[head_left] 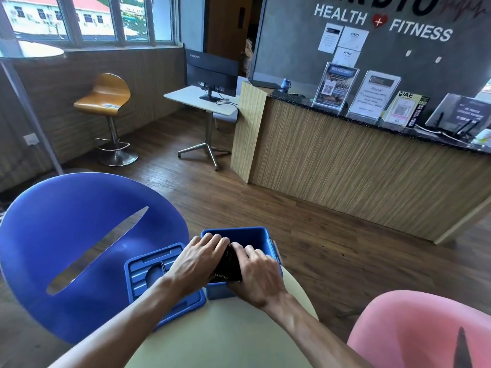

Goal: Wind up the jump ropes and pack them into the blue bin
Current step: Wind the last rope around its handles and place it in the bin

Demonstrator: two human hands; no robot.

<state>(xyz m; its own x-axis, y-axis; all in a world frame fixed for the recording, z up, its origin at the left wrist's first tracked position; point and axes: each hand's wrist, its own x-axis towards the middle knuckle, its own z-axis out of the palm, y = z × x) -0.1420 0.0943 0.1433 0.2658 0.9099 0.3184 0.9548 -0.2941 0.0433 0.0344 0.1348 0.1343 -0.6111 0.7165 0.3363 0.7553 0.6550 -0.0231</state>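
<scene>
The blue bin (252, 235) stands open at the far edge of a small round cream table (212, 335). A black wound bundle of jump rope (229, 266) sits at the bin's opening, between both hands. My left hand (198, 258) lies over its left side with fingers curled over the top. My right hand (256, 272) covers its right side, fingers bent onto the bundle. Most of the rope is hidden under the hands. The bin's blue lid (148, 274) lies flat on the table to the left, partly under my left forearm.
A blue chair (79, 248) stands left of the table and a pink chair (425, 333) at the lower right. Beyond is wooden floor, a reception counter (358, 166) with signs, a small desk with a monitor (210, 73), and an orange bar stool (106, 99).
</scene>
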